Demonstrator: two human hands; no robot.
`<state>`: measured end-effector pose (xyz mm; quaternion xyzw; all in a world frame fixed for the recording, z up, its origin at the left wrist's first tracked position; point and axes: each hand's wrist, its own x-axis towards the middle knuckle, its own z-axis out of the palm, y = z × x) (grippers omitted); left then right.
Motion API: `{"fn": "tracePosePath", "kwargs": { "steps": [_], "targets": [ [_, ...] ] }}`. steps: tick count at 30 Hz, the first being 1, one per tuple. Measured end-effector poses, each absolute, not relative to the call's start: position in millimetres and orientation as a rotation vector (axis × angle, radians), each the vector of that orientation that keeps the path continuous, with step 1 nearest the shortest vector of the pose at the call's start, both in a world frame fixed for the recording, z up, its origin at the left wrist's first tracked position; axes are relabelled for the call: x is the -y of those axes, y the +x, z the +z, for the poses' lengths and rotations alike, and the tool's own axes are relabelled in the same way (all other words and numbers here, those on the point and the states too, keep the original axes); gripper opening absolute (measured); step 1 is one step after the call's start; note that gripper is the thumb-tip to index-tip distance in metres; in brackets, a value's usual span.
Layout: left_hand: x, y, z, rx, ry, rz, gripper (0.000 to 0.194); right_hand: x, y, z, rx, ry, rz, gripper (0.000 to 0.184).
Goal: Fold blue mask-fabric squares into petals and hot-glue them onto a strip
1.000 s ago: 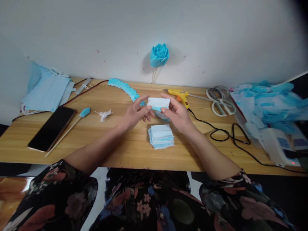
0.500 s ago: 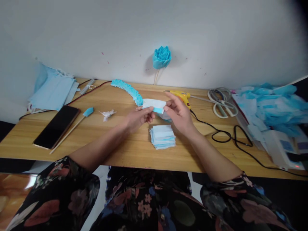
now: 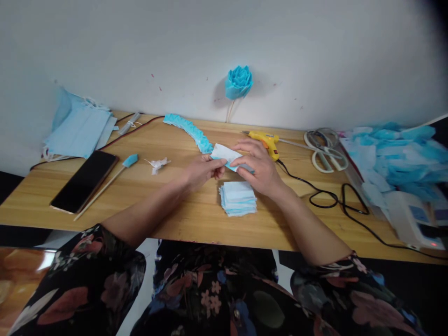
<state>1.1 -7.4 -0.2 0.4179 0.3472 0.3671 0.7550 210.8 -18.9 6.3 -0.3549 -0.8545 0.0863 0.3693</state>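
Between my two hands is a white and light-blue piece of mask fabric (image 3: 226, 152), partly folded over on its right side. My left hand (image 3: 205, 169) pinches its left end between thumb and fingers. At the right end, my right hand (image 3: 257, 165) presses the fold with thumb and fingers. Below the hands lies a stack of cut fabric squares (image 3: 238, 198). A curved row of folded blue petals (image 3: 189, 131) reaches from the back of the table almost to the held piece.
A blue fabric flower (image 3: 239, 82) stands by the wall. A yellow glue gun (image 3: 264, 141), scissors (image 3: 327, 158) and a black cord lie right. A phone (image 3: 86, 182), a blue-tipped stick (image 3: 105, 190) and face masks (image 3: 79, 128) lie left. Fabric scraps (image 3: 395, 154) fill the far right.
The right side of the fabric piece has been folded over at a slant. My right hand's fingers have come down from a raised position onto the fold.
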Motion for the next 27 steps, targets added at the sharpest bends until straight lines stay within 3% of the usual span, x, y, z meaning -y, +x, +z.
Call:
{"fn": "tracePosePath", "kwargs": {
  "steps": [14,27],
  "targets": [
    [11.0,2.7,6.0,-1.036,1.217,0.842,0.023,23.8,203.3,0.4,2.034,-1.020,0.358,0.009],
    [11.0,2.8,7.5,-1.053,1.268,0.750,0.020,29.1,194.1,3.8,1.757,-1.161,0.712,0.005]
  ]
}}
